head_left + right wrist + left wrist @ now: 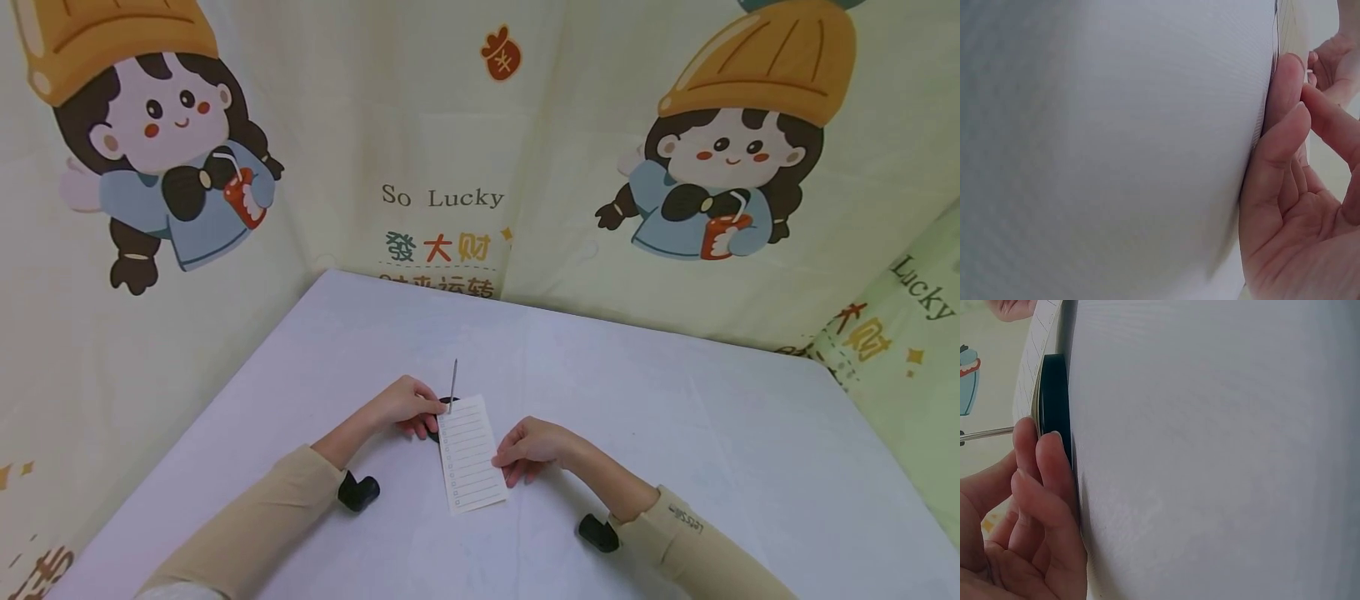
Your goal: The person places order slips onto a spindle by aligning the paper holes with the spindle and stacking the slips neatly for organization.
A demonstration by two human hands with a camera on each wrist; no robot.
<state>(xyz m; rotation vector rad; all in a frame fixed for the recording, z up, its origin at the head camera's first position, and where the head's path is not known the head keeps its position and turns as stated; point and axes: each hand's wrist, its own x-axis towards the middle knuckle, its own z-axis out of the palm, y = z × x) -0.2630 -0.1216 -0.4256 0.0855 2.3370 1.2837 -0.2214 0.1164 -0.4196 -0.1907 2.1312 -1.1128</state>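
Note:
A lined checklist sheet (471,454) lies slanted over the black round base (432,435) of a paper spike. The thin metal spike (453,382) stands up at the sheet's upper left corner. My left hand (405,404) pinches that corner, fingertips right at the base; in the left wrist view the base's dark rim (1055,394) shows beside the fingers, under the paper. On the other side, my right hand (534,446) pinches the sheet's right edge between thumb and fingers, low over the table. Much of the base is hidden beneath the sheet.
A white-covered table (600,367) spreads around both hands. Behind it hangs a printed curtain (570,250) with cartoon figures, and more curtain runs along the left. Black wrist devices (597,533) sit below both wrists, close over the tabletop.

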